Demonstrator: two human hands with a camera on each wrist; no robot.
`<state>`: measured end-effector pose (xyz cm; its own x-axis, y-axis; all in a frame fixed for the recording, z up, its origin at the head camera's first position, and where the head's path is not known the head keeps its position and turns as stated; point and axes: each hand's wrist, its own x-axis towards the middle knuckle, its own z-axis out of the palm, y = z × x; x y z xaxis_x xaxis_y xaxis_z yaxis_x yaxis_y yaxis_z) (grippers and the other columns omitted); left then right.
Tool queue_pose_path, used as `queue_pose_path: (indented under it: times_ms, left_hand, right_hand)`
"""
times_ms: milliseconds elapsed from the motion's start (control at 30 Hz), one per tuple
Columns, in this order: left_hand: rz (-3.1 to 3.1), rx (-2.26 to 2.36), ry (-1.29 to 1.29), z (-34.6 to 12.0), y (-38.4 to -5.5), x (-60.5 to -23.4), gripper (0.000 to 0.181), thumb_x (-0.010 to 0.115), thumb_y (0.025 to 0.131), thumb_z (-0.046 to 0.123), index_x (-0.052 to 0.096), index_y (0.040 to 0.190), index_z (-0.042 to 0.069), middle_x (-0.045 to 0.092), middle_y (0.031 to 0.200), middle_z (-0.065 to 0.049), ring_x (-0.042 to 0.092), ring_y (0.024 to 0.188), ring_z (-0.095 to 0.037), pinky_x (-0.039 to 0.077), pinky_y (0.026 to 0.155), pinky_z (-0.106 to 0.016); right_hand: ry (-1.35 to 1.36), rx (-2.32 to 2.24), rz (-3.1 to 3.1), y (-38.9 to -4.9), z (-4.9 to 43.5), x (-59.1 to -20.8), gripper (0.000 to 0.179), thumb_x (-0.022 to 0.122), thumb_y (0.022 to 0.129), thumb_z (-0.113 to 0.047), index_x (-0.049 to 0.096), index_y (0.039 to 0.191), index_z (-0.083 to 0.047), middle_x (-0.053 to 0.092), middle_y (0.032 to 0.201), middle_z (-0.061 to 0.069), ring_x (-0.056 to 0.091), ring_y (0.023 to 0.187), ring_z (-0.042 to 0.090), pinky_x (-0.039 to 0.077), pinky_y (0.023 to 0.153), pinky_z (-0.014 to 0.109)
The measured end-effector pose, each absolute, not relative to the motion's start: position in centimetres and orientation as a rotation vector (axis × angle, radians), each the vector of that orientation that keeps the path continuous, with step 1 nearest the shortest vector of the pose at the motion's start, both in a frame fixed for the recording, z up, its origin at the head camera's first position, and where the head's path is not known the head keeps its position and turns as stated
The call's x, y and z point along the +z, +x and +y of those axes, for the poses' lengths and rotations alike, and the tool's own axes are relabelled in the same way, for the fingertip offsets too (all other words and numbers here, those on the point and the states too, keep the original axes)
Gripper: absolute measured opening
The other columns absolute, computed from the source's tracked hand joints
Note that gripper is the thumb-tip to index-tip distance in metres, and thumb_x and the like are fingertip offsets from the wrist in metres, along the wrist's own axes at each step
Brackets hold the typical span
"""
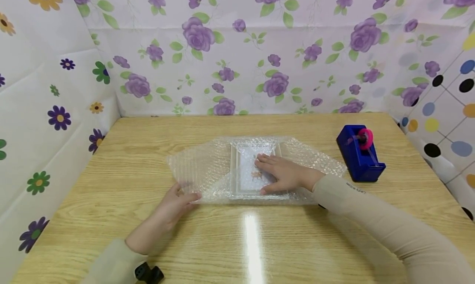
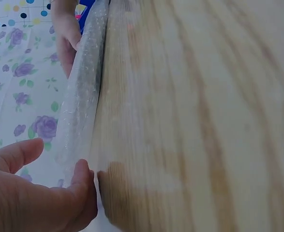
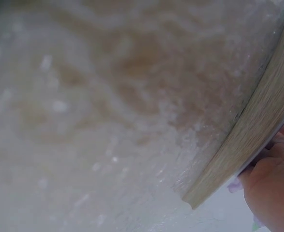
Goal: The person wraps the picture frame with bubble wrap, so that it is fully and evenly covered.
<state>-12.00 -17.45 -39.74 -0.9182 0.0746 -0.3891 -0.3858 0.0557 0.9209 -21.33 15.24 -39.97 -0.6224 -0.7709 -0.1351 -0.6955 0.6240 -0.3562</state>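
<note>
A white picture frame [image 1: 248, 172] with a small brown animal picture lies flat near the middle of the table, under clear bubble wrap [image 1: 202, 166] that spreads out to both sides. My right hand [image 1: 283, 174] rests on the covered frame with its fingers spread, palm down. At the wrap's left end is my left hand [image 1: 178, 203], touching the front left corner. The left wrist view shows that hand's thumb [image 2: 23, 152] held apart from its fingers, beside the wrap's edge. The right wrist view is mostly blurred, close-up wrap.
A blue tape dispenser [image 1: 358, 154] with a pink-cored roll stands right of the wrap. The wood-grain table [image 1: 148, 139] meets a flowered cloth [image 1: 237, 69] at the back, with patterned cloths on both sides. A black device sits at my left wrist.
</note>
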Motion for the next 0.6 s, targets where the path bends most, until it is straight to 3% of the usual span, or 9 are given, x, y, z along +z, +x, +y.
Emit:
queue_pose_path:
  times_ms: [267, 500, 600]
  left_hand:
    - [1.943, 2.054, -0.398, -16.7, -11.9, -40.0, 0.05, 0.063, 0.085, -0.002, 0.038, 0.129, -0.003, 0.06, 0.094, 0.004, 0.058, 0.077, -0.004, 0.05, 0.074, -0.017]
    - [1.783, 2.216, -0.426, -15.4, -11.7, -40.2, 0.031, 0.059, 0.088, -0.003, 0.048, 0.116, 0.0, 0.066, 0.091, 0.01, 0.062, 0.085, -0.004, 0.051, 0.081, -0.017]
    - [1.71, 2.266, -0.453, -14.7, -11.4, -40.2, 0.03, 0.056, 0.09, -0.002, 0.047, 0.119, 0.003, 0.065, 0.095, 0.01, 0.064, 0.084, -0.005, 0.053, 0.082, -0.022]
  right_hand:
    - [-1.173, -0.387, 2.573, -21.2, 15.1, -39.7, 0.091, 0.062, 0.085, -0.053, 0.025, 0.149, 0.0, 0.014, 0.156, 0.022, 0.013, 0.145, 0.036, 0.013, 0.119, 0.05]
    - [-1.179, -0.389, 2.58, -21.1, 15.2, -39.7, 0.09, 0.062, 0.085, -0.052, 0.026, 0.148, 0.001, 0.015, 0.156, 0.023, 0.014, 0.145, 0.037, 0.013, 0.118, 0.05]
    - [-1.176, -0.389, 2.579, -21.2, 15.2, -39.8, 0.09, 0.062, 0.085, -0.052, 0.026, 0.149, 0.0, 0.015, 0.156, 0.023, 0.013, 0.145, 0.037, 0.013, 0.118, 0.05]
